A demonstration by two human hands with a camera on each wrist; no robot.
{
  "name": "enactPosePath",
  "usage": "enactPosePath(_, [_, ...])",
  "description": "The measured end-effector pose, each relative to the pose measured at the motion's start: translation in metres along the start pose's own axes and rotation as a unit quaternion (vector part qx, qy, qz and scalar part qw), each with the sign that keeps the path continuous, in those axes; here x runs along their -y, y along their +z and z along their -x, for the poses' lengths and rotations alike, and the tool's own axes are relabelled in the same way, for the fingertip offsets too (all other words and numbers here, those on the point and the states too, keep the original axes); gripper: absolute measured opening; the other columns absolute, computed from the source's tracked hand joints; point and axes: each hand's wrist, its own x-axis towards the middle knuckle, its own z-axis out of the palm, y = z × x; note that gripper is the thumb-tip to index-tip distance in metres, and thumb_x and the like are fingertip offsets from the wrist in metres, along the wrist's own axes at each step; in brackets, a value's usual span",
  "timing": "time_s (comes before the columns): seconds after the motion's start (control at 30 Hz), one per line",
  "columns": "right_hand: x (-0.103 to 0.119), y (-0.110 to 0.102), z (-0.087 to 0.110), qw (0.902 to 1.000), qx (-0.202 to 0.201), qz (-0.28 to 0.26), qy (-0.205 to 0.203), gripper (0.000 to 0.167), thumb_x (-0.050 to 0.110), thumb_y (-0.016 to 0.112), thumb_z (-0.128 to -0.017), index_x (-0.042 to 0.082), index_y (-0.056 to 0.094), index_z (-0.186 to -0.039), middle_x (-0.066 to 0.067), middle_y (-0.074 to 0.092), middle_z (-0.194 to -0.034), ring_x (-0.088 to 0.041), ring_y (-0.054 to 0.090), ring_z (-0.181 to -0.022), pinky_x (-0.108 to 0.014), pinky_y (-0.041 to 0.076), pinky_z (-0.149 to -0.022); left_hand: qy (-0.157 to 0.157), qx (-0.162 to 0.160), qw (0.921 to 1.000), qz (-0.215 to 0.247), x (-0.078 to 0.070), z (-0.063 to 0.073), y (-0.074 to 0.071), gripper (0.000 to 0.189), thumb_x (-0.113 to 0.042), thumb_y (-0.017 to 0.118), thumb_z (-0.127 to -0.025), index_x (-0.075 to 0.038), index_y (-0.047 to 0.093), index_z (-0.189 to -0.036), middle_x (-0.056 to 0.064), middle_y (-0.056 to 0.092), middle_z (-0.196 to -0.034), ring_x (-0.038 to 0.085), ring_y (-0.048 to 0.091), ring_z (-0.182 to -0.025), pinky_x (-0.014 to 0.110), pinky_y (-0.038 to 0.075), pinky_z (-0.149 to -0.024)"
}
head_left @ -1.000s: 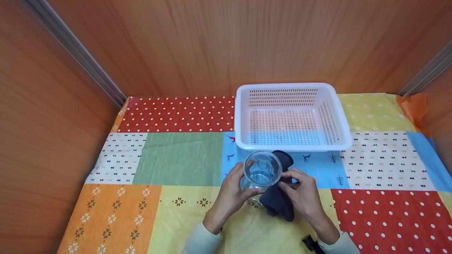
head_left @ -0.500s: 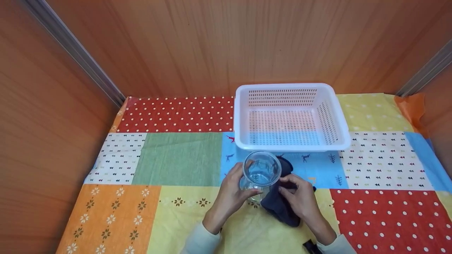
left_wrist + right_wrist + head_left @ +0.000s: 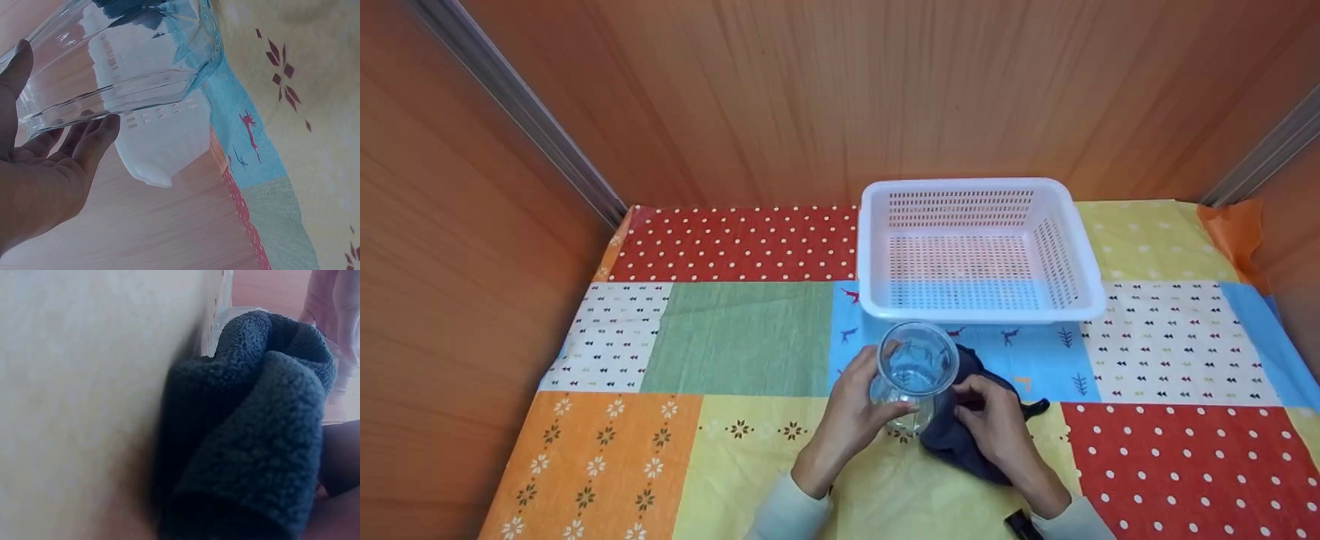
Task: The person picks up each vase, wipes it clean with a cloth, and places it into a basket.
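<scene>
My left hand (image 3: 853,401) holds a clear glass jar (image 3: 917,360) with its fingers and thumb around the side, mouth tipped up toward the head camera. In the left wrist view the ridged glass (image 3: 129,67) lies between thumb and fingertips. A dark, fluffy cloth (image 3: 960,442) hangs against the jar's right side, pinched by my right hand (image 3: 997,420). The right wrist view shows its bunched folds (image 3: 264,410) up close, hiding most of that hand. One dark end of the cloth sticks out past the right hand's outer side.
Just beyond the jar stands a white perforated plastic basket (image 3: 982,311). A patchwork tablecloth (image 3: 750,337) covers the table. Wooden panels (image 3: 810,97) rise at the back and both sides.
The cloth has slid down and to the right along the jar, and its dark end now shows beyond the right hand. The left hand and jar have hardly moved.
</scene>
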Motion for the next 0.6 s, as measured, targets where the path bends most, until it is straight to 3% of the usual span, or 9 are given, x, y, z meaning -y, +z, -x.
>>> enactPosePath(0.27, [0.003, 0.0, 0.005, 0.9989, -0.004, -0.045, 0.015, 0.027, -0.019, 0.076, -0.084, 0.004, 0.075, -0.098, -0.012, 0.075, -0.101, -0.032, 0.073, -0.095, -0.028, 0.062, -0.078, -0.006, 0.009, 0.9999, 0.004, 0.0, 0.001, 0.001, 0.081, -0.015, 0.094, -0.079, -0.011, 0.056, -0.151, 0.014, 0.063, -0.141, 0.03, 0.06, -0.131, 0.055, 0.05, -0.11])
enactPosePath(0.4, [0.02, -0.005, 0.006, 0.9971, -0.014, -0.075, 0.012, 0.024, -0.019, 0.074, -0.086, 0.0, 0.074, -0.1, -0.014, 0.073, -0.104, -0.032, 0.074, -0.097, -0.029, 0.062, -0.081, -0.003, 0.01, 0.9999, 0.003, -0.001, 0.001, 0.0, 0.08, -0.014, 0.094, -0.079, -0.01, 0.057, -0.15, 0.012, 0.063, -0.14, 0.032, 0.06, -0.13, 0.055, 0.05, -0.11])
enactPosePath(0.6, [0.053, -0.019, 0.001, 0.9937, -0.032, -0.107, -0.009, 0.025, -0.019, 0.073, -0.087, 0.002, 0.076, -0.101, -0.011, 0.072, -0.104, -0.022, 0.074, -0.098, -0.027, 0.062, -0.084, 0.004, 0.003, 1.0, -0.006, -0.001, 0.0, -0.001, 0.078, -0.014, 0.094, -0.079, -0.005, 0.058, -0.147, 0.014, 0.064, -0.138, 0.03, 0.061, -0.129, 0.054, 0.05, -0.109])
